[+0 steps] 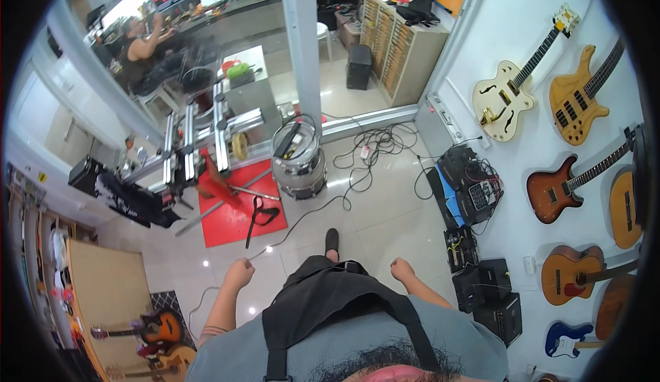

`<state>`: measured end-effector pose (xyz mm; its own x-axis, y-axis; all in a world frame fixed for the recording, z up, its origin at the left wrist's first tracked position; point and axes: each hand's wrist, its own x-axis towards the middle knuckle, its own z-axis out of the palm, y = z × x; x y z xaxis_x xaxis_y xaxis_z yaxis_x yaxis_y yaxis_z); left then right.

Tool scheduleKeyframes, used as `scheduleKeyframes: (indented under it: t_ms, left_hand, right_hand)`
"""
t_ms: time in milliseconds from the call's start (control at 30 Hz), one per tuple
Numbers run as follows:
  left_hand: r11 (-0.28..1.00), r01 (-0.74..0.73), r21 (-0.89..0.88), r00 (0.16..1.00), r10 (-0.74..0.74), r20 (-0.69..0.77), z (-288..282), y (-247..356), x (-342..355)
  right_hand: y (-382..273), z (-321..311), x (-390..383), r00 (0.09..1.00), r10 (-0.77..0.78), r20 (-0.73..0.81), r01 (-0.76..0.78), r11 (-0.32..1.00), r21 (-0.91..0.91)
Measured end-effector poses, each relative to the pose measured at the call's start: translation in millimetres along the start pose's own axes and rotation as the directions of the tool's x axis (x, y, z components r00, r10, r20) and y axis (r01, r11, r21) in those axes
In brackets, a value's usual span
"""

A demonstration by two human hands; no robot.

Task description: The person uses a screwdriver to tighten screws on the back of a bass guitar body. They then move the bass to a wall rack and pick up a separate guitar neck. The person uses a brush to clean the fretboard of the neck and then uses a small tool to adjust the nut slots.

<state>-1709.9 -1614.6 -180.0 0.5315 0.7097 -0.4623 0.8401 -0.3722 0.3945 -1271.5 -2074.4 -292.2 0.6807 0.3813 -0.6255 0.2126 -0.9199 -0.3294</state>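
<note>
My left hand [240, 271] hangs at my left side with fingers curled and no object showing in it, above the floor near a thin cable. My right hand [402, 268] hangs at my right, also loosely closed with nothing visible in it. Between them are my dark apron [309, 293] and one shoe [332, 241]. Ahead, a red mat [268, 224] lies under a metal rail stand [192, 141] with a black strap [265, 214] on it. Beside it stands a metal drum vacuum or canister [299, 169].
Tangled cables [371, 148] cross the floor. Black amplifiers and cases [471, 189] line the right wall beneath hanging guitars [577, 104]. More guitars [161, 330] stand at lower left by a wooden panel [103, 272]. Behind the glass partition [299, 52], a person [141, 49] sits at a bench.
</note>
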Motion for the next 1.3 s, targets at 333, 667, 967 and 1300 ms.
scheduleKeyframes:
  t_ms: [333, 667, 967, 1300]
  left_hand:
    - [0.612, -0.748, 0.256, 0.661, 0.653, 0.370, 7, 450, 297]
    - [0.312, -0.948, 0.061, 0.317, 0.924, 0.214, -34, 733, 364]
    - [0.769, -0.639, -0.031, 0.762, 0.637, 0.114, -91, 663, 475]
    - [0.799, -0.600, -0.024, 0.769, 0.585, 0.256, -189, 732, 747]
  right_hand:
    - [-129, -193, 5, 0.872, 0.081, -0.482, 0.329, 0.633, 0.701]
    - [-161, -368, 248, 0.894, -0.109, -0.434, 0.396, 0.642, 0.656]
    - [-263, -512, 430, 0.896, -0.427, -0.121, 0.417, 0.717, 0.559]
    - [-411, -556, 623, 0.860, -0.507, -0.057, 0.445, 0.691, 0.570]
